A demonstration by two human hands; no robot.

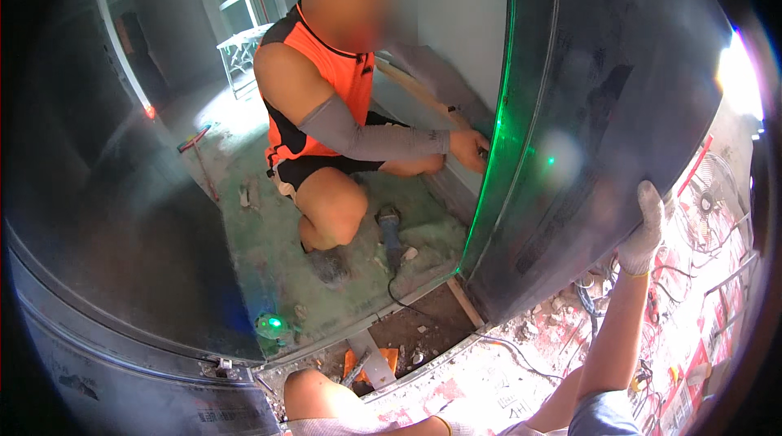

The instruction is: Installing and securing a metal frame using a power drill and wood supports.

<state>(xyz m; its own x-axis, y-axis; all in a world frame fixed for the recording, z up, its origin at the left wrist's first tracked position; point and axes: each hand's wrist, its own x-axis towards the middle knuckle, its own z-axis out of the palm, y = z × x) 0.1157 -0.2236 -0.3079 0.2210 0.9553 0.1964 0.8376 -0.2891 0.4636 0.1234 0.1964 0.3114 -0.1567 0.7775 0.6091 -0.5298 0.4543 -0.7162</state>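
My right hand [642, 234], in a pale work glove with a yellow cuff, is closed on the outer edge of a tall dark door panel [570, 143]. One gloved finger points upward along that edge; the other fingers are mostly hidden. At the bottom edge, my left hand [460, 424] shows only as a strip of pale glove past its yellow cuff, its fingers out of sight. A green laser line runs down the panel's left side. Across from me, a crouching person in an orange vest has a hand [468, 149] at that lit edge.
A corded power tool [391, 234] lies on the dusty floor beside the person. A glowing green device [270, 325] sits near the left dark panel [122, 232]. Rubble and an orange piece [384, 361] lie in the threshold gap. Cables and a fan [705, 195] are at right.
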